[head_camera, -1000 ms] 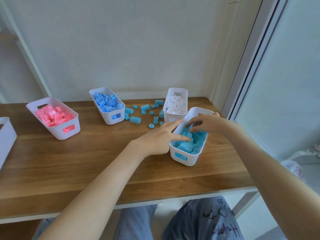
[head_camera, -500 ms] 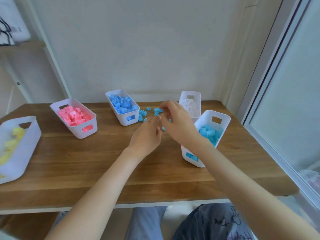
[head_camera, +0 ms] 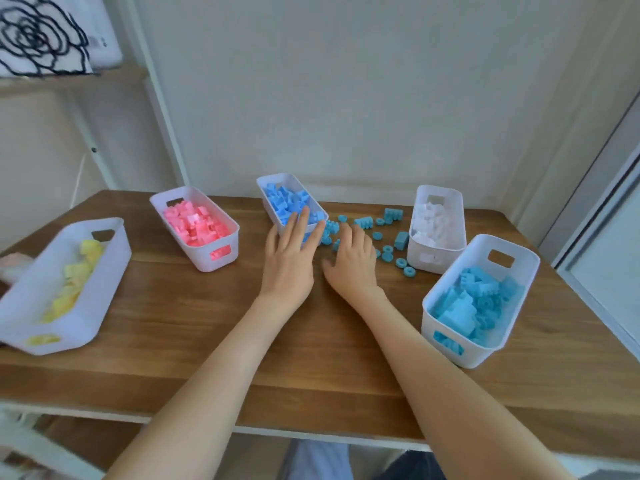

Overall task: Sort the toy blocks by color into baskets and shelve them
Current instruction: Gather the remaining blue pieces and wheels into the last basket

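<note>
The left hand (head_camera: 289,261) lays straight fingers (head_camera: 304,220) on the near end of the blue basket (head_camera: 267,202), holding nothing. Just right of that basket, the right hand (head_camera: 353,265) rests relaxed, open fingers over a dozen or so loose teal blocks (head_camera: 401,240). Five baskets stand on the wooden table (head_camera: 194,323): the pink basket (head_camera: 221,261) and yellow basket (head_camera: 86,317) to its left, the white-block basket (head_camera: 446,192) and teal basket (head_camera: 481,351) to its right. A pale wall (head_camera: 346,98) rises behind, with a shelf (head_camera: 69,81) far left.

The yellow basket (head_camera: 110,265) is blurred (left edge clips it); the left hand (head_camera: 287,258) hides part of the blue basket (head_camera: 275,176).
</note>
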The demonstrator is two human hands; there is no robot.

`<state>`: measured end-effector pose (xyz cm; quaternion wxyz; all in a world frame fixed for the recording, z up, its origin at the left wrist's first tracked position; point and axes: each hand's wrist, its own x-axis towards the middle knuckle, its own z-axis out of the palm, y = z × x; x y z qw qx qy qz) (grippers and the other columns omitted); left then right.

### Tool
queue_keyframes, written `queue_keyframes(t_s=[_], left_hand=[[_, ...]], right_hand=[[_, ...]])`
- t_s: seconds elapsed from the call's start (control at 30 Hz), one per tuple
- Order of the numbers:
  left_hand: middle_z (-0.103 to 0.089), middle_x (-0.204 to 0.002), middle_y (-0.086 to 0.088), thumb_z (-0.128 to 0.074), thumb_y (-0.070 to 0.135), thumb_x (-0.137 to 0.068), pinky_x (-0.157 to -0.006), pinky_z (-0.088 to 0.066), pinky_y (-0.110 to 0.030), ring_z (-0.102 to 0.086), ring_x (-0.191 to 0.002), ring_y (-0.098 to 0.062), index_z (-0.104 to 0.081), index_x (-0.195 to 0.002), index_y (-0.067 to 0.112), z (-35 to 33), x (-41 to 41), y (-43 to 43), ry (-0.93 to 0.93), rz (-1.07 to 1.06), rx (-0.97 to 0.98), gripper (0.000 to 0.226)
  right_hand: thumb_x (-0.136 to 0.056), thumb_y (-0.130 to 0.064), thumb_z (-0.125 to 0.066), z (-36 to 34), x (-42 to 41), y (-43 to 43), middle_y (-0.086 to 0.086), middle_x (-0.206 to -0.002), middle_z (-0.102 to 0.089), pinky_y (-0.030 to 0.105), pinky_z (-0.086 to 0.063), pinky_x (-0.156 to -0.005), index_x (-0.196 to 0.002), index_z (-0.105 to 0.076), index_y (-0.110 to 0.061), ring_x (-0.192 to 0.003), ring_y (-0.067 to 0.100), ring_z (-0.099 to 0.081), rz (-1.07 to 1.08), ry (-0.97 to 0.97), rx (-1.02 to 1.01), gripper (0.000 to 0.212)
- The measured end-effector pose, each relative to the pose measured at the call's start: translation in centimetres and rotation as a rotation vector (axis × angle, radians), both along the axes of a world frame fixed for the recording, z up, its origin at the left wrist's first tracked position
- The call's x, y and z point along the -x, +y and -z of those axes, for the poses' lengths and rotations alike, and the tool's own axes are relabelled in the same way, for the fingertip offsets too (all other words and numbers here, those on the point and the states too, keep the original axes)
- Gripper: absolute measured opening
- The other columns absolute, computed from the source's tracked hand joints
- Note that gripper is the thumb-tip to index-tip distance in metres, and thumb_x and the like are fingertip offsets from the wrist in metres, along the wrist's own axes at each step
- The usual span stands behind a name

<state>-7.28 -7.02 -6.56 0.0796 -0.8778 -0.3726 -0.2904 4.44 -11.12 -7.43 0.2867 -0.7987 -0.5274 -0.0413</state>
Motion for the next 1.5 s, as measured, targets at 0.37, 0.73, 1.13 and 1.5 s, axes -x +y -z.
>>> queue_keyframes(t_s=[0.37, 0.73, 1.13, 1.5], left_hand=[[-0.063, -0.093, -0.001, -0.054, 0.025, -0.09, -0.095, -0.03, -0.037, -0.054, -0.096, -0.02, -0.064, -0.099, 0.014, -1.2, 1.2, 3.2, 0.114, -0.307, -0.018, 0.017], [-0.06, -0.101, -0.004, -0.067, 0.012, -0.066, -0.084, -0.029, -0.035, -0.055, -0.096, -0.023, -0.061, -0.099, 0.012, 0.2, 2.6, 2.0, 0.002, -0.387, -0.085, 0.033], [-0.059, -0.116, -0.011, -0.061, 0.009, -0.086, -0.086, -0.047, -0.03, -0.058, -0.105, -0.024, -0.056, -0.12, 0.006, 0.8, 0.3, -1.0, -0.104, 0.034, 0.159, 0.035], [-0.058, -0.095, 0.005, -0.051, 0.012, -0.088, -0.07, -0.043, -0.022, -0.053, -0.092, -0.012, -0.058, -0.094, 0.019, 1.3, 0.6, -0.5, -0.086, -0.017, 0.362, 0.012]], right_hand=[[-0.093, -0.037, -0.035, 0.1, -0.8, 6.7, 0.004, -0.159, 0.001, 0.054, -0.018, -0.11, -0.151, -0.005, -0.027, -0.142, 0.037, -0.01, 0.04, -0.073, 0.331, 0.065], [-0.096, -0.031, -0.039, -0.1, 0.0, 6.4, 0.011, -0.118, -0.051, 0.036, -0.048, -0.076, -0.125, -0.042, -0.017, -0.1, 0.026, -0.055, -0.036, -0.245, 0.198, 0.033], [-0.094, -0.016, -0.048, -2.7, 2.1, 1.5, 0.014, -0.124, -0.047, 0.032, -0.045, -0.071, -0.134, -0.037, -0.012, -0.106, 0.03, -0.057, -0.151, -0.245, 0.501, 0.041], [-0.097, -0.016, -0.04, -6.9, 2.5, -4.3, 0.011, -0.119, -0.05, 0.03, -0.042, -0.062, -0.119, -0.047, -0.008, -0.091, 0.026, -0.06, -0.124, -0.16, 0.17, 0.025]])
